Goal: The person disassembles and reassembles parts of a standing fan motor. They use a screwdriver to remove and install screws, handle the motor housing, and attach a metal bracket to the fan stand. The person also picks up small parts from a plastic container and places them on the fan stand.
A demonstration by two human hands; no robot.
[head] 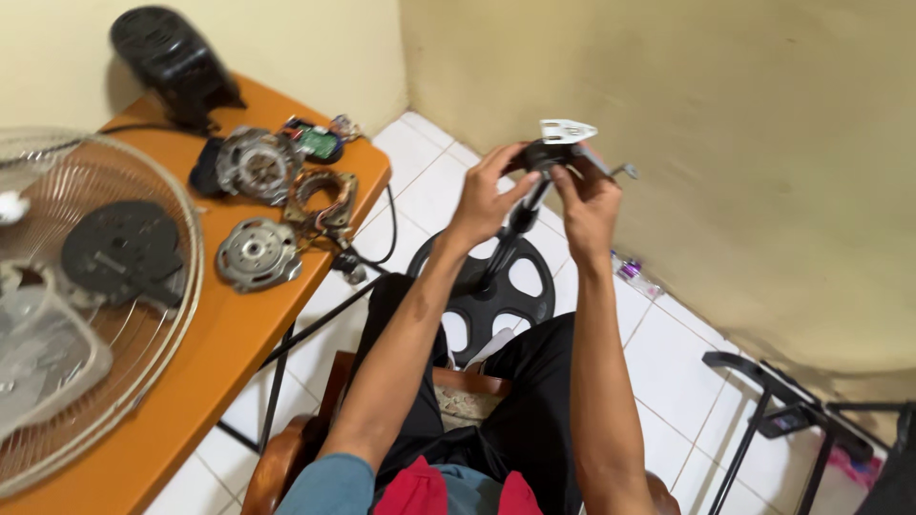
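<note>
Fan stand [515,224], black with a round base on the white floor, is held up at its top by both hands. On the orange counter [219,353] lie a wire guard [181,286] and round metal motor parts [256,253]. Left hand [487,195] and right hand [587,205] curl closed around the stand's top, under a white bracket [568,130].

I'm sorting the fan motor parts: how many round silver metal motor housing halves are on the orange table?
2. One motor housing half lies near the table's far end beside the green circuit board; the other lies nearer, by the fan grille. More may be hidden.
</note>
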